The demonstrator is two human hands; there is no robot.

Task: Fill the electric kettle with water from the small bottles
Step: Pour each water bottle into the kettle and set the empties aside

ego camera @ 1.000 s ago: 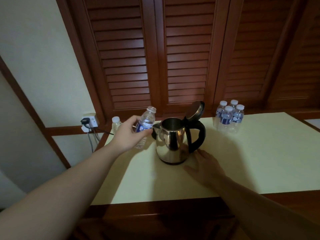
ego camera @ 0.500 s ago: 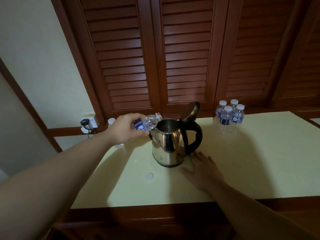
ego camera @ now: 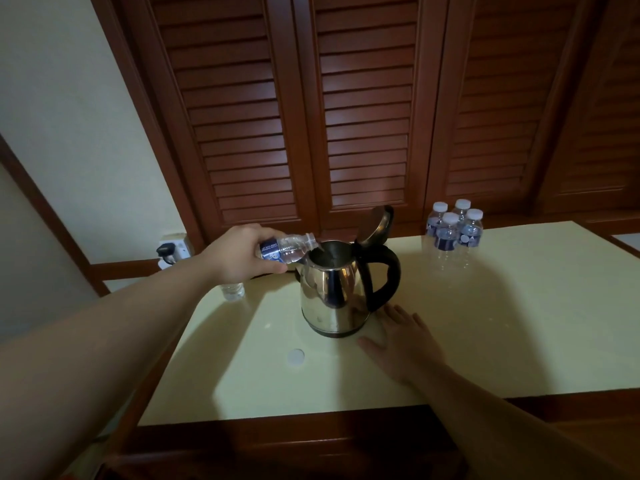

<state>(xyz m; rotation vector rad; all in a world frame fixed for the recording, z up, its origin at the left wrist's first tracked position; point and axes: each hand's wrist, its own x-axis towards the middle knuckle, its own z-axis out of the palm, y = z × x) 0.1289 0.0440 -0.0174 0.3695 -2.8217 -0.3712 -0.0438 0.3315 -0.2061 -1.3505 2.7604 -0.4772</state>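
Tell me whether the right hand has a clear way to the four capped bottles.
Probably yes: the right hand lies flat by the kettle, and only bare table shows between it and the bottles.

Louvered wooden doors [ego camera: 367, 109] behind table [ego camera: 519, 323]; wall socket [ego camera: 173, 249] left.

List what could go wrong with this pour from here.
1. The bottle lies almost level in the left hand, its mouth right at the rim of the kettle; water may run down the outside.
2. The right hand lies flat on the table beside the kettle and does not hold it, so a knock from the bottle might shift it.
3. The loose cap near the table's front could get swept off.
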